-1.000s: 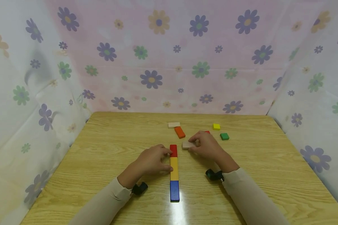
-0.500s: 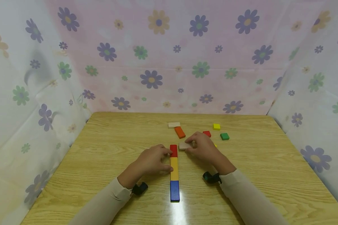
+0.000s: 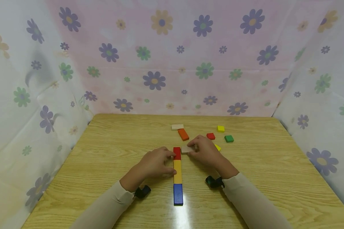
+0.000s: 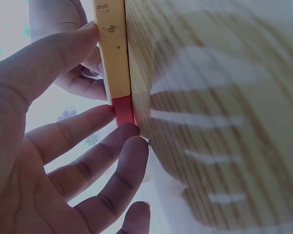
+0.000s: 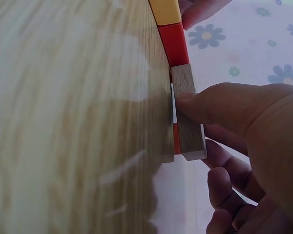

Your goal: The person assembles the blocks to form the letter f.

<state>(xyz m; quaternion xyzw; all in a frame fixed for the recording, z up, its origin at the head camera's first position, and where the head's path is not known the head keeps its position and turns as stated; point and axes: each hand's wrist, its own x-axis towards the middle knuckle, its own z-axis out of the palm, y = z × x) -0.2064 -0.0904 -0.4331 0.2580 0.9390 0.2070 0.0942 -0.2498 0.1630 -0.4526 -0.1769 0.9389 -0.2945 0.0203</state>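
Observation:
Near the middle of the table, a blue block point(image 3: 178, 194), a yellow-orange block point(image 3: 177, 171) and a red block point(image 3: 176, 152) lie end to end in a straight line. My left hand point(image 3: 154, 163) rests along their left side, thumb at the yellow-orange block and fingertips at the red one, as the left wrist view also shows. Between thumb and fingers my right hand point(image 3: 205, 152) pinches a plain wooden block point(image 3: 185, 149). It lies crosswise at the right of the red block's far end. In the right wrist view, this wooden block point(image 5: 188, 117) overlaps the red end.
Beyond the hands lie a striped wooden block point(image 3: 177, 127), an orange block point(image 3: 183, 134), a small red block point(image 3: 210, 136), a yellow block point(image 3: 220, 128) and a green block point(image 3: 229, 138). Another yellow piece point(image 3: 218, 148) is partly hidden by my right hand. Flowered cloth point(image 3: 172, 63) surrounds the table.
My right hand has slid the plain wooden block left, up to the red block of the line. The small red block and a yellow piece behind that hand are uncovered. My left hand stays put.

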